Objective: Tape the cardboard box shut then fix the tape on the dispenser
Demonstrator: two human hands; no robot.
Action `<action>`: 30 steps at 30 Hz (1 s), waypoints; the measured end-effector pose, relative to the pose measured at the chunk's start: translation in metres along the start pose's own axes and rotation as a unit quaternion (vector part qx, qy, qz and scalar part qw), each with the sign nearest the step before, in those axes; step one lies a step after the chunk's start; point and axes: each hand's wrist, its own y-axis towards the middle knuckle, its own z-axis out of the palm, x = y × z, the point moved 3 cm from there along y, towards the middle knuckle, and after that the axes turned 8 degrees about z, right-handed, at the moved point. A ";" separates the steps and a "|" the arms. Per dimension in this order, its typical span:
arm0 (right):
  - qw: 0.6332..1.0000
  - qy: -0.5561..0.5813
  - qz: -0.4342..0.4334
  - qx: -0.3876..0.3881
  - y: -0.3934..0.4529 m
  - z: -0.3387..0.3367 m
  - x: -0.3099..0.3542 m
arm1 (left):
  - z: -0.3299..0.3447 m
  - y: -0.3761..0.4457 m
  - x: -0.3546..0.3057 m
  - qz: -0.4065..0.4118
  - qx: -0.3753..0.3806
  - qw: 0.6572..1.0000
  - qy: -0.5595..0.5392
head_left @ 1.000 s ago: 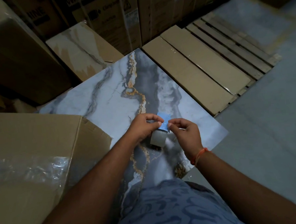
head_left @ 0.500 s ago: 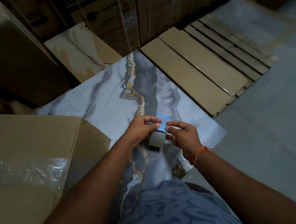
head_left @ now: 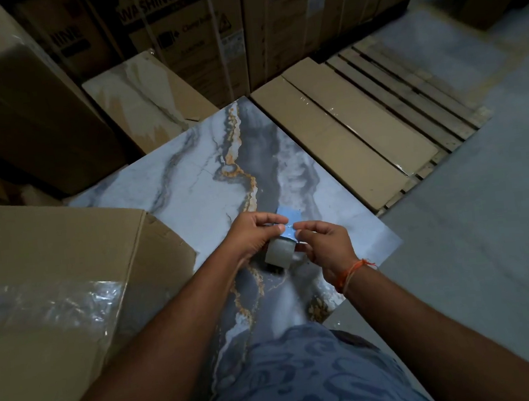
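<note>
Nearest the camera, both forearms reach out over a patterned blue garment toward a small tape dispenser (head_left: 281, 251) held above the marble slab (head_left: 190, 188). The left hand (head_left: 249, 234) is closed around the dispenser's body, thumb and forefinger pinched at its top, probably to steady it. The right hand (head_left: 321, 243), a thread band (head_left: 352, 272) on its wrist, has its fingertips pinched shut on the tape's free end, right against the left thumb; a blue tab (head_left: 287, 216) stands up just behind the fingers. That two-handed pinch suggests the person is feeding or reseating the tape end, so the work looks to be in its second part. The box (head_left: 50, 255) lies to the left, beside the arms, with clear film (head_left: 39, 305) on its top; whether its seam is fully taped cannot be told. Farther off lie flat cartons (head_left: 346, 126) and a pallet (head_left: 415, 93), then tall printed cartons (head_left: 189, 28).
</note>
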 end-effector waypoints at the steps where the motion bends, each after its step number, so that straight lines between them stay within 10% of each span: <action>1: 1.000 0.005 0.002 0.001 0.000 -0.001 -0.001 | 0.000 -0.002 -0.003 0.002 -0.001 1.000 -0.001; 13: 0.999 0.048 -0.020 0.017 0.007 0.003 -0.024 | 0.005 -0.020 -0.034 0.192 -0.031 0.912 0.362; 30: 0.996 -0.068 0.005 -0.060 0.017 -0.034 -0.059 | 0.042 -0.025 0.029 0.171 0.066 0.743 0.643</action>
